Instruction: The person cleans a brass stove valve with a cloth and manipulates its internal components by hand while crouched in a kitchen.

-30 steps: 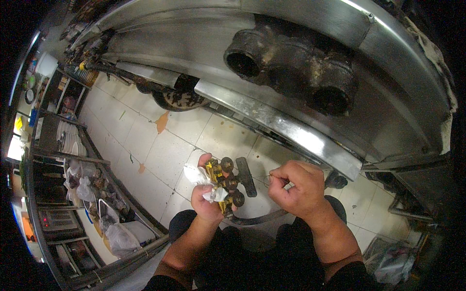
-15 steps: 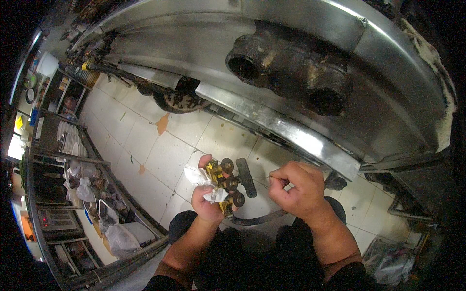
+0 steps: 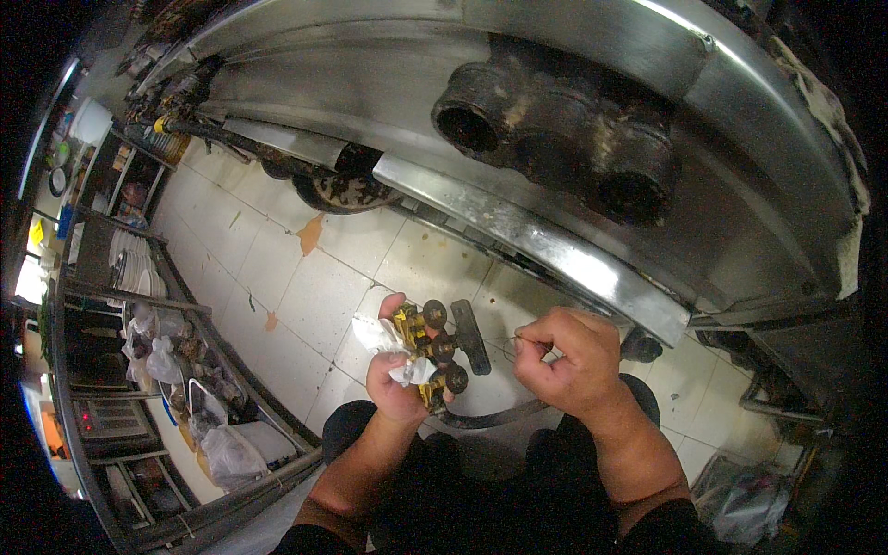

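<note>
Just above the dark-clothed knees [image 3: 347,431], the left hand [image 3: 394,388] is curled round a yellow-and-dark-brown metal fitting with three round knobs [image 3: 443,349], crumpled white sheet [image 3: 373,334] in the same grip (paper or cloth, can't tell). Right hand [image 3: 571,359], well apart to the right: thumb and forefinger pinched together on a thin sliver-like item [image 3: 517,338], too small to identify. Step looks like hold-and-work: left steadies, right handles the fine piece. Next move likely calls for a steady left and careful aim. Beyond: white tiled floor [image 3: 361,250], stainless-steel range [image 3: 546,242], sooty black triple-mouthed burner [image 3: 555,120].
</note>
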The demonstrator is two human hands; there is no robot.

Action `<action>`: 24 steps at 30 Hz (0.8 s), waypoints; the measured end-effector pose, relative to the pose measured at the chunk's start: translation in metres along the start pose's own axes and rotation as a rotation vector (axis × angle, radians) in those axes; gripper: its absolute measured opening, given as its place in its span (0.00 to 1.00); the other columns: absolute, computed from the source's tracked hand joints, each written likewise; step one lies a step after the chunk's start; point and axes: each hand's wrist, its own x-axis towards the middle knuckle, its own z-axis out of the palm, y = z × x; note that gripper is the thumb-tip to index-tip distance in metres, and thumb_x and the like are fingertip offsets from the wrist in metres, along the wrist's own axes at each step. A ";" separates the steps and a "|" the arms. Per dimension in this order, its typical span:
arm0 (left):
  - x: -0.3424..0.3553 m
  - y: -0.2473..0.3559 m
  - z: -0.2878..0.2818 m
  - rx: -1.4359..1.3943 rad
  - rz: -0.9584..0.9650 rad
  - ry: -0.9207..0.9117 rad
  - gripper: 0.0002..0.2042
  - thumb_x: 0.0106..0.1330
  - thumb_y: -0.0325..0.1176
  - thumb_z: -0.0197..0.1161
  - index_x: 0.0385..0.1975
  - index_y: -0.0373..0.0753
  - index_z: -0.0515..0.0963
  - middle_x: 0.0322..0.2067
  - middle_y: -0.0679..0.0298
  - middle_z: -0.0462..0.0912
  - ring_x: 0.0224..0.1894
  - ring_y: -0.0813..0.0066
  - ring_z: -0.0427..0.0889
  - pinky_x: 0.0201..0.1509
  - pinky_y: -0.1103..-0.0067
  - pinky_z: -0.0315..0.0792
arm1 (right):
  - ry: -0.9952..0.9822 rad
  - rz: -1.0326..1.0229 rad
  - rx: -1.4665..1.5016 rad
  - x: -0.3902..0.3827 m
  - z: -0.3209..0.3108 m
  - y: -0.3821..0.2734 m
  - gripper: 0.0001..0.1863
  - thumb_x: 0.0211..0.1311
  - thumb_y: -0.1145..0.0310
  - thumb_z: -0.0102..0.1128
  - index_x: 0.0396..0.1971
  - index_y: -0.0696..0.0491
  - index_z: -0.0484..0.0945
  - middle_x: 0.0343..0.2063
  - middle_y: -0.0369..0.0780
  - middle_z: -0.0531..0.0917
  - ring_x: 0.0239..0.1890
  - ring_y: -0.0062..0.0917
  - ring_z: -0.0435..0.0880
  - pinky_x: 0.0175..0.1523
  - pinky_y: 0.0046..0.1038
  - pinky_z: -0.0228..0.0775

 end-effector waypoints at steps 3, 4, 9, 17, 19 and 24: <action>0.001 -0.001 -0.001 -0.016 -0.001 -0.009 0.37 0.56 0.39 0.56 0.70 0.53 0.56 0.41 0.55 0.79 0.30 0.63 0.82 0.13 0.69 0.78 | 0.009 -0.010 0.003 0.000 0.001 0.002 0.06 0.50 0.64 0.67 0.27 0.49 0.83 0.26 0.40 0.83 0.32 0.40 0.84 0.38 0.42 0.75; 0.001 -0.001 -0.002 -0.018 -0.003 -0.010 0.37 0.56 0.39 0.56 0.70 0.53 0.56 0.41 0.55 0.79 0.30 0.63 0.82 0.13 0.69 0.78 | 0.012 -0.013 0.003 0.001 0.002 0.002 0.06 0.50 0.64 0.67 0.27 0.49 0.83 0.26 0.40 0.83 0.32 0.40 0.84 0.38 0.42 0.75; 0.001 0.000 0.002 -0.032 -0.014 0.003 0.37 0.55 0.38 0.56 0.70 0.52 0.55 0.42 0.53 0.80 0.31 0.62 0.82 0.12 0.70 0.78 | 0.018 -0.024 -0.004 0.000 0.004 0.005 0.07 0.50 0.64 0.67 0.28 0.49 0.83 0.26 0.40 0.83 0.32 0.39 0.84 0.38 0.42 0.75; 0.003 -0.001 -0.003 -0.064 -0.012 -0.018 0.37 0.56 0.38 0.55 0.70 0.53 0.55 0.42 0.54 0.80 0.31 0.62 0.83 0.13 0.68 0.78 | 0.111 -0.222 -0.082 0.007 0.006 0.008 0.07 0.44 0.76 0.70 0.26 0.52 0.81 0.19 0.37 0.81 0.20 0.28 0.83 0.28 0.28 0.74; 0.003 -0.001 -0.003 -0.062 -0.008 -0.018 0.36 0.57 0.38 0.55 0.70 0.53 0.56 0.42 0.54 0.80 0.31 0.62 0.83 0.13 0.68 0.78 | 0.100 -0.218 -0.090 0.008 0.005 0.007 0.07 0.44 0.77 0.69 0.26 0.52 0.81 0.20 0.38 0.81 0.21 0.28 0.83 0.28 0.28 0.74; 0.004 -0.002 -0.006 -0.037 0.007 -0.029 0.36 0.56 0.39 0.56 0.70 0.53 0.56 0.42 0.55 0.80 0.31 0.63 0.83 0.13 0.69 0.78 | 0.104 -0.210 -0.099 0.008 0.005 0.007 0.07 0.44 0.77 0.69 0.25 0.52 0.81 0.20 0.39 0.82 0.21 0.28 0.84 0.28 0.28 0.74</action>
